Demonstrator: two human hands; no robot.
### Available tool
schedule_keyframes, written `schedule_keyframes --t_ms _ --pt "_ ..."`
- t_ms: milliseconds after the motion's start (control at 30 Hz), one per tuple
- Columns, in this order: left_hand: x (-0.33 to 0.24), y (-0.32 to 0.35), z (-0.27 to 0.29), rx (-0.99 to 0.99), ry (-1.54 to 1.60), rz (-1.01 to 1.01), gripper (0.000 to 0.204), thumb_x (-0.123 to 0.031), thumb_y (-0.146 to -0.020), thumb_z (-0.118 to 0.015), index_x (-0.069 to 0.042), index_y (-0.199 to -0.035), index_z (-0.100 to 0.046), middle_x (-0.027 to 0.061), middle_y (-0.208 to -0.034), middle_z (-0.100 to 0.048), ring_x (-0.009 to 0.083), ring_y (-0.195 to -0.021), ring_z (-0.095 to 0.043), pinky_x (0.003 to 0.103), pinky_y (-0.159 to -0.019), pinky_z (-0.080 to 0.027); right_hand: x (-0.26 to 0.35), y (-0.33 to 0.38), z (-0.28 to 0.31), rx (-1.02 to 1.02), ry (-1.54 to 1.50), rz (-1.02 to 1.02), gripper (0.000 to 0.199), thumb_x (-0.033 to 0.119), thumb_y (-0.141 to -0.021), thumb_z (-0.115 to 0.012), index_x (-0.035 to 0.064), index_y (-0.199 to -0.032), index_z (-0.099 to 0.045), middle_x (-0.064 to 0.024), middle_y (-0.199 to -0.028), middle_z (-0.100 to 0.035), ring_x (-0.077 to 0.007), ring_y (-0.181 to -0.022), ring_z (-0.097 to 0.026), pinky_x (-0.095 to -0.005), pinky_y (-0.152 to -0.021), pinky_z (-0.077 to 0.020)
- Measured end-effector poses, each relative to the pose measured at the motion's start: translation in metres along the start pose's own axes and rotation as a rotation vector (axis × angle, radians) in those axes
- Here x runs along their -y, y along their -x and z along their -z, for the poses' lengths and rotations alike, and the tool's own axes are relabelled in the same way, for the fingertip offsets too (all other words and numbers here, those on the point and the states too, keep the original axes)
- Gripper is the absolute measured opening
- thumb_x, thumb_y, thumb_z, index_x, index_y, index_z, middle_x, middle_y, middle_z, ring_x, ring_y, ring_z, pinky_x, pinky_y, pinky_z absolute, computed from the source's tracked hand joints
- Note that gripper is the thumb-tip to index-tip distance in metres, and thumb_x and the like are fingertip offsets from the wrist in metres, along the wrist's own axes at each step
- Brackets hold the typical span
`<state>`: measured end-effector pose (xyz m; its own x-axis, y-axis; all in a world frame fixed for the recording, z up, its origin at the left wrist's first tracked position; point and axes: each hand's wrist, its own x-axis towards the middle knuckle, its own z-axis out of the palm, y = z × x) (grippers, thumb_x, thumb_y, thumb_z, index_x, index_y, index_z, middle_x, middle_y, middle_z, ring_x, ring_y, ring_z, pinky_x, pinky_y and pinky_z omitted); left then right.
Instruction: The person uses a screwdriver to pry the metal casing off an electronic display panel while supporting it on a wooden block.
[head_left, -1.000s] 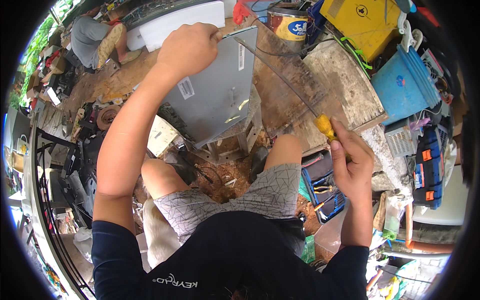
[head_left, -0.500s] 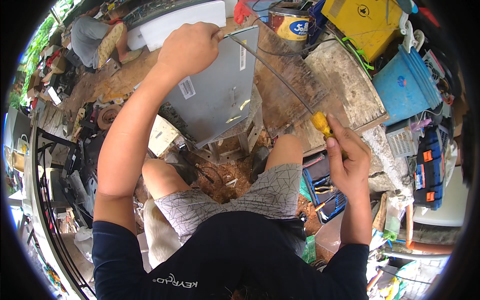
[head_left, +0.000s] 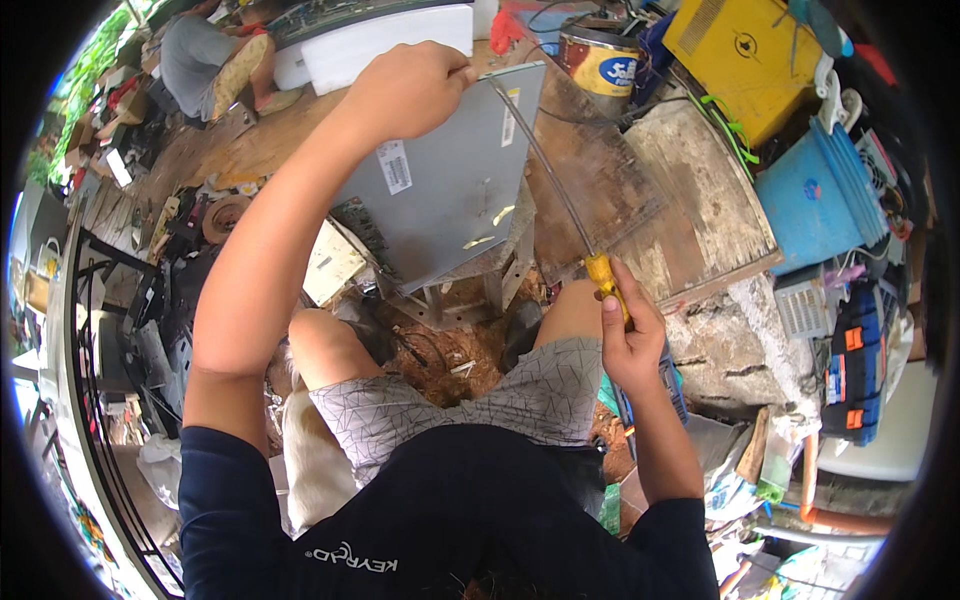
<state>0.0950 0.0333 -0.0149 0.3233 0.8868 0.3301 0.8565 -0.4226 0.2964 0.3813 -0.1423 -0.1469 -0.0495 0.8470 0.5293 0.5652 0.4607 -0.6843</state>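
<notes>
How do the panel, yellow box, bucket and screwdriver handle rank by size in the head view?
1. Panel: largest.
2. Yellow box and bucket: too alike to rank.
3. Screwdriver handle: smallest, partly hidden.

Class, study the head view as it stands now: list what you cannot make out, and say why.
All in the head view:
- Grey panel: its far side faces away from the camera.
- Left hand: most fingertips are hidden by the hand itself.
- Screwdriver: the right hand covers part of its handle; tip contact is too small to judge.
- Pale-furred animal: partly covered by the person's clothing.
- Co-worker: head mostly cut off by the upper edge.
</notes>
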Motion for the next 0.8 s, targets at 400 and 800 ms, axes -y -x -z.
schedule_keyframes --t_ms 400,800 --pt "0.069 0.033 0.047 0.393 0.839 0.2 0.041 -0.033 -0.094 -0.052 -0.001 -0.117 -0.065 0.0087 -0.107 -0.067 0.0136 -0.092 -0.061 0.027 -0.079 -0.049 0.009 -0.011 0.019 0.065 0.047 -0.034 0.038 0.011 -0.097 -0.055 -0.0051 -0.131 -0.055 -0.0163 -0.098 -0.064 -0.0185 -0.084 -0.062 -0.029 -0.077 -0.0489" --pt "0.076 0.102 0.01 -0.2 0.588 0.188 0.035 -0.015 -0.085 -0.073 -0.001 -0.115 -0.063 0.0037 -0.101 -0.067 0.0084 -0.087 -0.06 0.025 -0.079 -0.049 0.022 -0.002 -0.002 0.119 0.063 0.225 0.04 -0.001 -0.086 -0.061 -0.0051 -0.126 -0.059 -0.0192 -0.094 -0.065 -0.025 -0.08 -0.065 -0.0324 -0.072 -0.0524"
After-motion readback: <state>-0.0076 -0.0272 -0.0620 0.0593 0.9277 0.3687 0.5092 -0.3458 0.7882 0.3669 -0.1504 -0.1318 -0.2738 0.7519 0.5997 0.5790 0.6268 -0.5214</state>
